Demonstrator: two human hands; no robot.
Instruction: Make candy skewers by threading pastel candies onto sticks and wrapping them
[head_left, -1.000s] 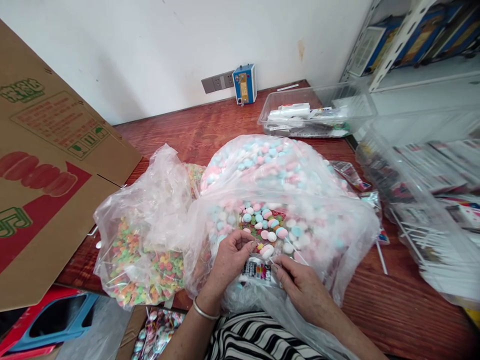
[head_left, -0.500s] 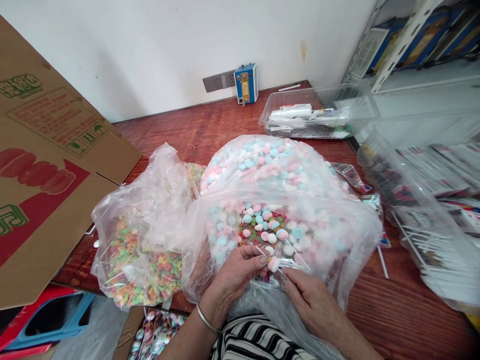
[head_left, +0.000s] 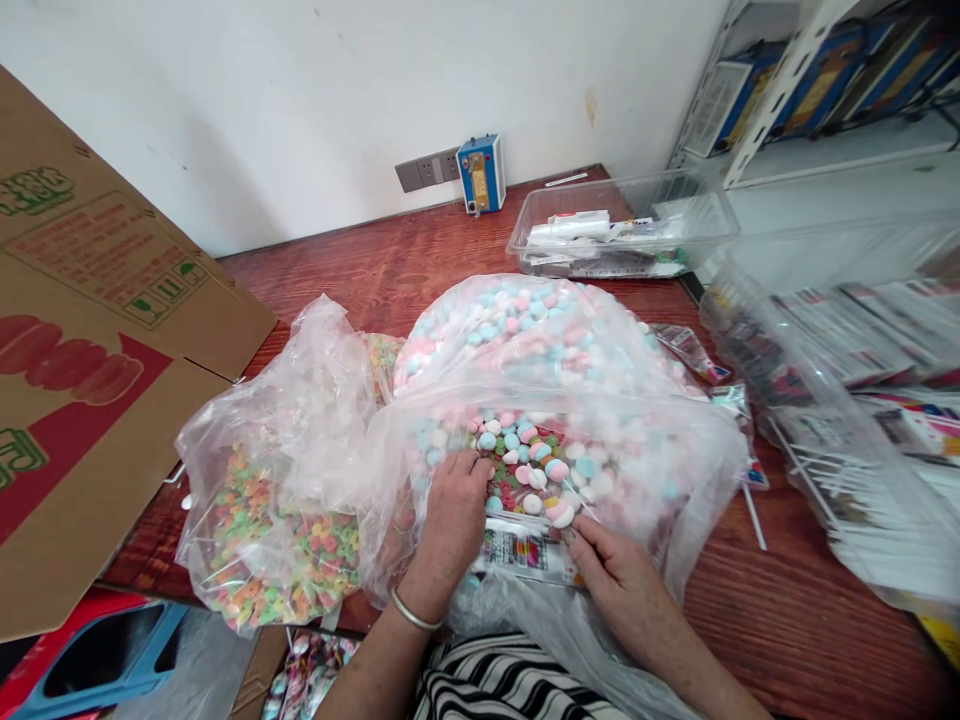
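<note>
The work surface was a reddish wooden table (head_left: 390, 265) set against a white wall, with a wall socket (head_left: 421, 170) and a small blue device (head_left: 480, 172) at its far edge. A large cardboard box (head_left: 97, 380) leaned in on the left. A clear plastic tub (head_left: 701, 215) of white items stood at the far right, and a larger clear bin (head_left: 847, 400) of printed packs stood nearer on the same side.

A big clear bag (head_left: 555, 335) of pink, blue and white sweets lay at the centre of the table, its mouth open toward the seated person. A second bag (head_left: 277, 500) of multicoloured ring sweets lay just beside it on the left, touching it.

The left hand (head_left: 450, 520), a bangle (head_left: 409, 612) at its wrist, lay palm down inside the open mouth, fingers curled onto the loose sweets. Whether it gripped anything could not be determined.

The right hand (head_left: 615, 580) was narrowed, thumb and forefinger pinched on the right edge of a small printed packet (head_left: 525, 552). That packet lay at the near lip of the big bag, between the two hands. A pink-and-white sweet on a stick (head_left: 561, 513) sat just above it.
</note>
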